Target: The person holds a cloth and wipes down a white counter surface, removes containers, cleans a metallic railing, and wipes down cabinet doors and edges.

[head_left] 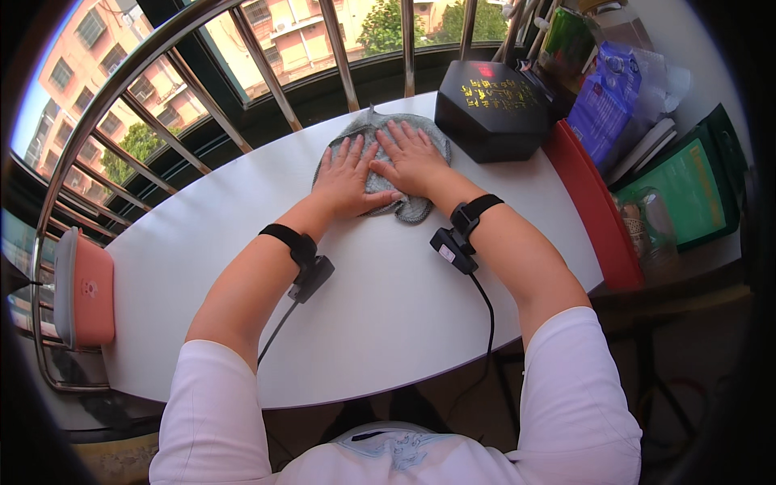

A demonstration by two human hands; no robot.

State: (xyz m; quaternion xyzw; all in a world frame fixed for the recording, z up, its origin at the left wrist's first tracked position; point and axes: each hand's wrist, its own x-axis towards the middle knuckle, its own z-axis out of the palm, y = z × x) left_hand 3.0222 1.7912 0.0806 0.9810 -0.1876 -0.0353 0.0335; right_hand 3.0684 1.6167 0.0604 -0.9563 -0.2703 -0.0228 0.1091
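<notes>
A: How do the hands stand?

B: The bare left hand and bare right hand lie side by side, palms down, fingers straight and slightly parted, pinching nothing, flat on the wrinkled grey fabric cloth.

A: Which way does it point?

B: A peaked corner aims away toward the shiny silver metal railing; a rounded fold faces the person. Its long axis is hard to tell under the hands.

A: Where is it?

B: On the white curved tabletop, at the far side, just left of the black faceted box
</notes>
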